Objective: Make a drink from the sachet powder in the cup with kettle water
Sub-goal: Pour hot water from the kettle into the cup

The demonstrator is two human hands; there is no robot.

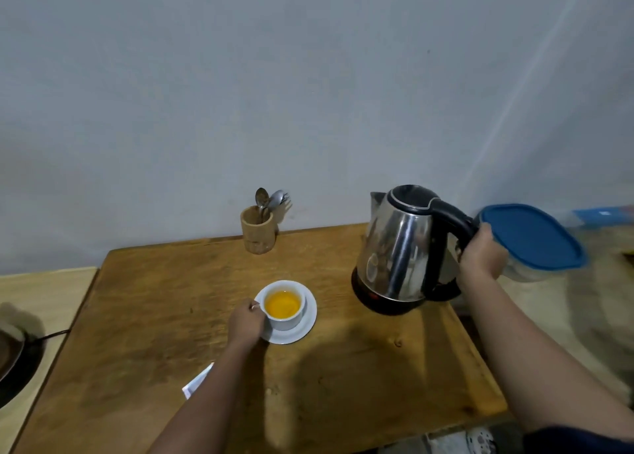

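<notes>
Single head cam, wide-angle, looks fwd+down over worktop [343, 367] toward rear wall [308, 93]; forearms' reach, no 2nd view.

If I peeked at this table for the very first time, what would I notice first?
Probably the bright orange drink in the white cup on its saucer in the middle of the wooden table, with the left hand holding the cup. Next, the shiny steel kettle on the right, gripped by the right hand, and the blue lid behind it.
</notes>
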